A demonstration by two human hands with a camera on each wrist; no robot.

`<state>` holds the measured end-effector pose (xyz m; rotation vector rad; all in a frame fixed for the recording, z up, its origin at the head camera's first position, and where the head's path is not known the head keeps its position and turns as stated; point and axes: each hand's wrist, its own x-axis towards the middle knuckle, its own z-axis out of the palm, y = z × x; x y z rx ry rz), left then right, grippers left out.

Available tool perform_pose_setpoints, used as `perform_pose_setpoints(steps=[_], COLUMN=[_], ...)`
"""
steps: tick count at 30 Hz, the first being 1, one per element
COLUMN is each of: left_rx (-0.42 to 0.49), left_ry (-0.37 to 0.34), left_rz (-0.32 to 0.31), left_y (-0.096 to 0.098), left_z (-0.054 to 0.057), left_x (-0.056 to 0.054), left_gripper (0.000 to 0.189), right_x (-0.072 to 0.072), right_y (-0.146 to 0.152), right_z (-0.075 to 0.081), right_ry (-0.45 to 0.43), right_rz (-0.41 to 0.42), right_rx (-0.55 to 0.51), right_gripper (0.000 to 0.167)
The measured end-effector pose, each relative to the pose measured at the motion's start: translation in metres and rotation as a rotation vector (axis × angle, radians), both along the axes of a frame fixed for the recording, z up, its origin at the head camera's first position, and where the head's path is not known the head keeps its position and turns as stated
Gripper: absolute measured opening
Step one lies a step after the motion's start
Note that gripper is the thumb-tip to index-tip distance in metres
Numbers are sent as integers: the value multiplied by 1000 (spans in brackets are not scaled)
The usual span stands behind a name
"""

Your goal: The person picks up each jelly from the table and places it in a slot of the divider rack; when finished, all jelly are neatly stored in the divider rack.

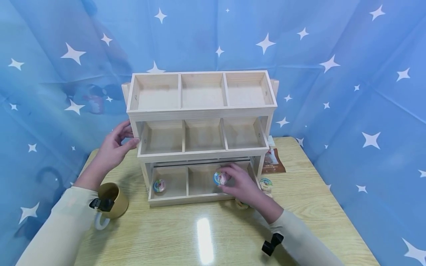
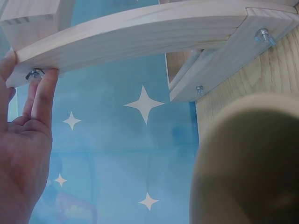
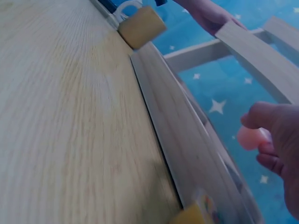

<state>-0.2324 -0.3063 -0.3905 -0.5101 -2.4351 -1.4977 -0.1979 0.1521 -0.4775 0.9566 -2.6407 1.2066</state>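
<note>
My right hand [image 1: 241,183] pinches a small jelly cup [image 1: 220,178] with a printed lid over the middle compartment of the lowest tray. In the right wrist view, the pinkish body of this jelly cup [image 3: 251,138] shows between thumb and fingers. A second jelly cup [image 1: 159,186] lies in that tray's left compartment. The three-tier wooden shelf [image 1: 203,113] has three compartments per tier. At its left side, my left hand [image 1: 114,147] holds the frame; in the left wrist view its fingertips [image 2: 50,77] touch the board beside a wing nut [image 2: 35,73].
A tan mug [image 1: 120,205] with a white handle stands beside my left forearm. Right of the shelf are another jelly cup [image 1: 265,184] and a brown packet [image 1: 274,162]. A yellowish cup [image 1: 241,204] sits partly hidden under my right wrist. Blue star-patterned cloth [image 1: 342,99] surrounds the table.
</note>
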Motion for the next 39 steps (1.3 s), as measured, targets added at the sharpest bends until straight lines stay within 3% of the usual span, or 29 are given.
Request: perform_pose_setpoints(steps=[8,13,26,39], left_rx=[1,12,15,27], left_ry=[-7,-11,-20,-19], left_rz=[4,-2,2,-2], left_y=[0,0,-1,0], left_z=[-1,-2,-1,0], left_x=[0,-1,-2,-1], left_gripper=[72,71,71,72], right_x=[-12,-16,-22,-31], right_y=[-35,-52,-91,-122], right_z=[-1,-1,0,-4], right_ry=[16,-14,-100,-154], right_rz=[99,116,226,306], right_rx=[22,45,-17,117], right_gripper=[56,55,55,52])
